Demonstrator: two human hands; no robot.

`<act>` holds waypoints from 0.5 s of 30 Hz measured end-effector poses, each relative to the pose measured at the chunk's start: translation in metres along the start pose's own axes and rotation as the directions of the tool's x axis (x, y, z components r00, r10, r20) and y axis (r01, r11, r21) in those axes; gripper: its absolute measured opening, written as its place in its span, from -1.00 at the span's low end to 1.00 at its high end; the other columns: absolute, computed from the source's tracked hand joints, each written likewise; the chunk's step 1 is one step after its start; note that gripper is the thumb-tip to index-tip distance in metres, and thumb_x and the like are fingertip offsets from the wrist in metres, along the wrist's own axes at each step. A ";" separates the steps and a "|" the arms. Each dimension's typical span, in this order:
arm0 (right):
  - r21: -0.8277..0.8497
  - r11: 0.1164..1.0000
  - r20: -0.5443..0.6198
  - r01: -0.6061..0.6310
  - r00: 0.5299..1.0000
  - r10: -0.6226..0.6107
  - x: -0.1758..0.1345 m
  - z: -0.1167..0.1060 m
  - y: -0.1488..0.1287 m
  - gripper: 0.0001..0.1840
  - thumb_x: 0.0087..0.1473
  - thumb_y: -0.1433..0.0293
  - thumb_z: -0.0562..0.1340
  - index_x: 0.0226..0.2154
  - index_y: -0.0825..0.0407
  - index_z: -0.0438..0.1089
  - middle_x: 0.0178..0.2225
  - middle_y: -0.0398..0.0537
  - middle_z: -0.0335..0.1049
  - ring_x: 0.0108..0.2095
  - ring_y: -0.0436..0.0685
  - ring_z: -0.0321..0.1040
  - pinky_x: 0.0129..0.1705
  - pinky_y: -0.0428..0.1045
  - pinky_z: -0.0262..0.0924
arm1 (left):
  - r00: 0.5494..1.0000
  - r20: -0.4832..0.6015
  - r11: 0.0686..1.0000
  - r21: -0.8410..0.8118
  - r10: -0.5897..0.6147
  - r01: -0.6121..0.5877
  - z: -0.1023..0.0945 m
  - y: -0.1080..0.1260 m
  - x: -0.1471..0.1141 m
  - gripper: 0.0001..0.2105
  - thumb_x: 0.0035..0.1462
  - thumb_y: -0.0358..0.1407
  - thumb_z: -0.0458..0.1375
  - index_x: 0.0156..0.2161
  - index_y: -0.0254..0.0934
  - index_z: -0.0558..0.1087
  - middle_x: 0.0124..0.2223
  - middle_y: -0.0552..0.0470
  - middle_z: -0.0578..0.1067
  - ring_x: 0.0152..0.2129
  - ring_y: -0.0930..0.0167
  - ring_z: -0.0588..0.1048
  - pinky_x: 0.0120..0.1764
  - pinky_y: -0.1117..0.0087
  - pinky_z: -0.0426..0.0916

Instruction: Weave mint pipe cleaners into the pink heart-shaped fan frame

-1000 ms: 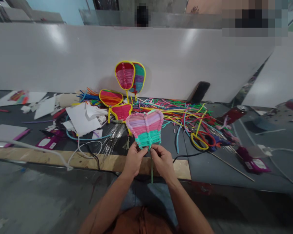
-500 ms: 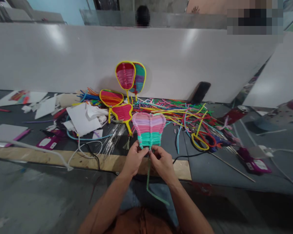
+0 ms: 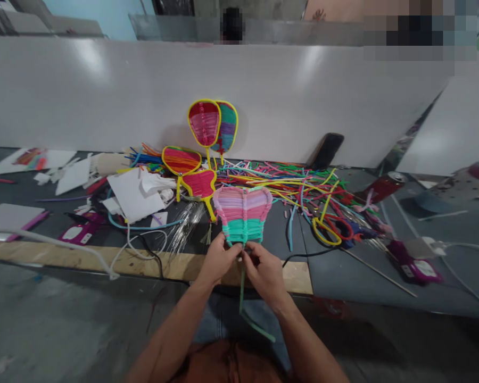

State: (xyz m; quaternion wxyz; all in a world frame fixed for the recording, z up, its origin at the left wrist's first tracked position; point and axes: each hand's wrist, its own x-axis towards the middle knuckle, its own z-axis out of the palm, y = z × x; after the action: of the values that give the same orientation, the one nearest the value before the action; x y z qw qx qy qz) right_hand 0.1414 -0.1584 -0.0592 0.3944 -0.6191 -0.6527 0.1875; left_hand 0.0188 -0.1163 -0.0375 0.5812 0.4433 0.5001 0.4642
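Observation:
Both hands meet at the narrow lower end of a fan-shaped piece made of pipe cleaners [image 3: 244,208], banded pink, lilac and turquoise with a pink spine down its middle. My left hand [image 3: 220,259] pinches its lower left edge between thumb and fingers. Beside it, my right hand [image 3: 264,266] is closed at the bottom of the spine, fingertips almost touching the left thumb. From between the hands a green pipe cleaner [image 3: 242,290] hangs down and bends to the right. Exactly what the right fingertips grip is partly hidden.
Finished-looking yellow-rimmed fans [image 3: 205,123] lean on the white partition [image 3: 104,96]. Loose pipe cleaners [image 3: 263,178] pile along the table's back. Left lie white paper pieces [image 3: 135,197] and a cable [image 3: 83,246]; right, a black phone [image 3: 328,150], red can [image 3: 387,186] and purple device [image 3: 417,266].
The fan-shaped piece has shifted very slightly left and tilted a little. Both hands stay at its lower end, the right fingertips moving slightly left and down. The green tail's end swings slightly down.

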 end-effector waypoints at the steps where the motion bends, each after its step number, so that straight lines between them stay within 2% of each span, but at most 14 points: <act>1: 0.009 1.000 0.006 0.001 1.000 -0.001 0.000 0.000 0.000 -0.73 0.11 0.30 0.11 -0.20 0.02 0.43 -0.44 -0.07 0.50 -0.47 0.06 0.39 -0.38 -0.09 0.18 | 1.000 0.022 1.000 0.004 -0.001 0.001 -0.001 0.000 0.000 -0.74 -0.20 -0.39 0.25 -0.29 -0.29 0.46 -0.37 0.05 0.54 -0.41 0.38 0.47 -0.21 0.34 0.34; 4: 0.030 1.000 0.013 0.011 1.000 -0.011 0.001 -0.003 -0.001 -0.71 0.15 0.33 0.06 -0.19 0.03 0.43 -0.35 -0.03 0.52 -0.40 0.07 0.43 -0.33 -0.09 0.20 | 0.997 0.082 1.000 -0.002 -0.003 0.003 -0.004 -0.003 0.001 -0.69 -0.19 -0.38 0.27 -0.23 -0.29 0.45 -0.33 0.03 0.54 -0.40 0.39 0.47 -0.17 0.32 0.34; 6: 0.002 1.000 -0.003 0.006 1.000 -0.006 0.002 -0.005 -0.002 -0.70 0.16 0.34 0.03 -0.22 0.03 0.45 -0.36 -0.02 0.53 -0.41 0.07 0.44 -0.34 -0.09 0.19 | 0.995 0.103 1.000 -0.030 -0.003 0.006 -0.004 -0.004 0.000 -0.69 -0.18 -0.37 0.27 -0.22 -0.29 0.44 -0.31 0.02 0.55 -0.39 0.40 0.47 -0.17 0.32 0.34; 12: -0.102 0.993 -0.025 -0.059 0.998 0.057 0.008 -0.010 -0.004 -0.70 0.14 0.27 0.07 -0.35 -0.01 0.49 -0.47 -0.07 0.52 -0.50 0.06 0.40 -0.44 -0.10 0.11 | 0.995 0.102 0.998 -0.067 0.020 -0.014 0.002 -0.006 -0.005 -0.71 -0.12 -0.35 0.26 -0.20 -0.28 0.43 -0.29 0.02 0.55 -0.37 0.40 0.47 -0.14 0.33 0.33; 15: -0.158 0.986 -0.050 -0.051 0.998 0.043 0.010 -0.010 -0.004 -0.72 0.12 0.26 0.09 -0.37 -0.01 0.48 -0.49 -0.07 0.51 -0.52 0.06 0.39 -0.46 -0.09 0.08 | 0.997 0.063 0.997 -0.065 0.050 -0.046 0.003 -0.008 -0.005 -0.73 -0.09 -0.29 0.26 -0.21 -0.28 0.45 -0.27 0.00 0.55 -0.31 0.36 0.47 -0.12 0.32 0.32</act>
State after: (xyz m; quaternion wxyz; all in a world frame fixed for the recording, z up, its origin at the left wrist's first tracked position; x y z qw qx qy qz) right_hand 0.1466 -0.1524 -0.0471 0.3546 -0.6679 -0.6414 0.1296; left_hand 0.0225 -0.1223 -0.0444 0.5996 0.4513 0.4551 0.4793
